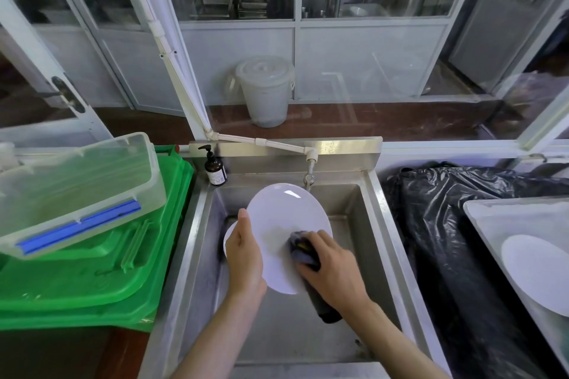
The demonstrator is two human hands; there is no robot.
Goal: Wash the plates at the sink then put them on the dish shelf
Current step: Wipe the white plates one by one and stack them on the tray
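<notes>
The white plate point(284, 224) is held tilted over the sink point(363, 212), the left hand point(244, 255) gripping its rim, the right hand point(332, 264) pressing a dark sponge point(300, 248) on its face — likely rigid, wet, slippery, breakable — so hold by the rim.

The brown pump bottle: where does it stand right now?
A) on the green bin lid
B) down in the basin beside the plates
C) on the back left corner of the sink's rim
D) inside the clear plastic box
C: the brown pump bottle stands upright on the steel rim of the sink at its back left corner, just right of the green bin lid and apart from the plate being scrubbed.
</notes>
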